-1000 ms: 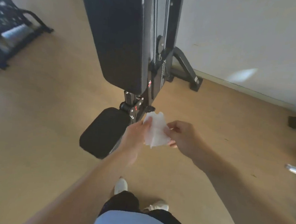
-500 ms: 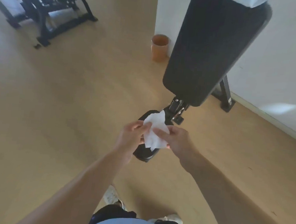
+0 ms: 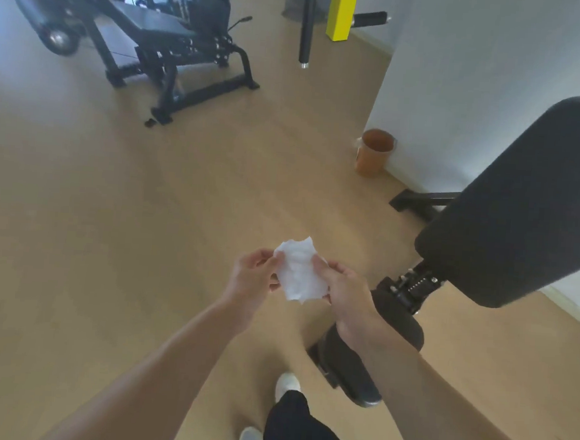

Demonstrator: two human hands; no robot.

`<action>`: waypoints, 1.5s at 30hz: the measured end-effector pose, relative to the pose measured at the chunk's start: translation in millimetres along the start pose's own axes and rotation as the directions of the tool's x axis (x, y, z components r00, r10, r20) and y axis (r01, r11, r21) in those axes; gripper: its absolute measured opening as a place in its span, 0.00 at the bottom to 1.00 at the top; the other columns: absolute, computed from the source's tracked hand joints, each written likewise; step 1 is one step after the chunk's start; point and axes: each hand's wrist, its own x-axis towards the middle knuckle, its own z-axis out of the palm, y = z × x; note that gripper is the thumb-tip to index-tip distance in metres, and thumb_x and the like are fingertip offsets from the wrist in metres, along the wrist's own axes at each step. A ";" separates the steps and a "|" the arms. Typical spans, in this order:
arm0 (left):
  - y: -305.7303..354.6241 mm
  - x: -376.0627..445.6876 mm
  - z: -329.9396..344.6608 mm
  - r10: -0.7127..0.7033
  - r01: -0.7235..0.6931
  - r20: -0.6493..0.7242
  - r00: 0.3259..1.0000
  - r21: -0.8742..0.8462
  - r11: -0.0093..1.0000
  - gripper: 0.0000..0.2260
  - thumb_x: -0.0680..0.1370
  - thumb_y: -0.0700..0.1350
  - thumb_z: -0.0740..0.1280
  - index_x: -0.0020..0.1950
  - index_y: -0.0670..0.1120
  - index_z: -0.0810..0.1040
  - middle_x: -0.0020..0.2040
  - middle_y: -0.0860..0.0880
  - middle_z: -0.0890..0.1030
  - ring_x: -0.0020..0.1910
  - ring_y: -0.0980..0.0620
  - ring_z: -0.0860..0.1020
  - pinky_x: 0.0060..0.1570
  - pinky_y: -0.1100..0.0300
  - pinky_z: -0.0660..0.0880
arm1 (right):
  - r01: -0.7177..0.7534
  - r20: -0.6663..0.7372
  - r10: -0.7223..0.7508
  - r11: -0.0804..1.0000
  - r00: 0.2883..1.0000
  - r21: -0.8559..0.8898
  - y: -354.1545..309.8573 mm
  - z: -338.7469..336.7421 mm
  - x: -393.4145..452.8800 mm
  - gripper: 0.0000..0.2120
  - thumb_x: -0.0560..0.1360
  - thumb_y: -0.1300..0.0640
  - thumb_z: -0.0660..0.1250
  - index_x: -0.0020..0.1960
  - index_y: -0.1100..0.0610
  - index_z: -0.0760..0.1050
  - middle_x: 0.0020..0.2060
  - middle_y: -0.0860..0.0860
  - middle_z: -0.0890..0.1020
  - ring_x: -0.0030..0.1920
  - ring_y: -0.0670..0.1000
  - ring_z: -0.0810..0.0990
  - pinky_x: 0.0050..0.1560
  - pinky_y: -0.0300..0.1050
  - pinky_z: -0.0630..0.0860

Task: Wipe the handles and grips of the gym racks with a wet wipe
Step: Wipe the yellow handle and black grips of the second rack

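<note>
I hold the wet wipe [image 3: 299, 271] up between both hands over the wooden floor [image 3: 108, 241]: my left hand [image 3: 252, 279] pinches its left edge, my right hand [image 3: 343, 292] pinches its right edge, fingers curled. My right forearm hides part of the bench seat pad [image 3: 357, 369]. The black back pad [image 3: 522, 208] is cut off at the right edge. The far machine [image 3: 177, 40] is blurred.

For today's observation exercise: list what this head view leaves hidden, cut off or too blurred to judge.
- Back pad: top cut off by the right edge.
- Seat pad: partly behind the right hand.
- Wet wipe: edges covered by both hands' fingers; the left hand hides its own side.
- Far bench machine: blurred, upper part cut off.
</note>
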 end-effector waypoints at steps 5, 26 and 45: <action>29.0 54.2 -27.9 0.013 -0.013 -0.003 1.000 -0.041 0.999 0.07 0.82 0.43 0.65 0.55 0.41 0.79 0.50 0.43 0.86 0.49 0.44 0.85 0.57 0.50 0.80 | -0.027 0.148 0.004 0.988 0.989 0.152 -22.6 45.0 56.8 0.26 0.69 0.46 0.78 0.59 0.61 0.78 0.53 0.58 0.85 0.55 0.60 0.84 0.62 0.56 0.78; 187.2 343.5 -96.3 0.687 -0.681 0.419 0.594 0.717 0.151 0.19 0.80 0.56 0.64 0.70 0.53 0.74 0.70 0.55 0.76 0.75 0.52 0.66 0.73 0.51 0.64 | 0.414 -0.025 -0.462 0.816 0.886 -0.404 -177.6 150.3 272.5 0.11 0.80 0.53 0.66 0.57 0.43 0.83 0.45 0.34 0.83 0.44 0.32 0.80 0.44 0.32 0.74; 336.3 550.0 -123.5 0.612 -0.921 0.695 0.377 0.349 0.170 0.22 0.79 0.52 0.68 0.73 0.53 0.72 0.72 0.56 0.73 0.69 0.57 0.71 0.65 0.63 0.68 | 0.274 -0.892 0.089 0.934 0.444 0.230 -293.8 247.9 427.1 0.11 0.74 0.53 0.66 0.37 0.56 0.81 0.31 0.50 0.82 0.38 0.55 0.80 0.42 0.43 0.74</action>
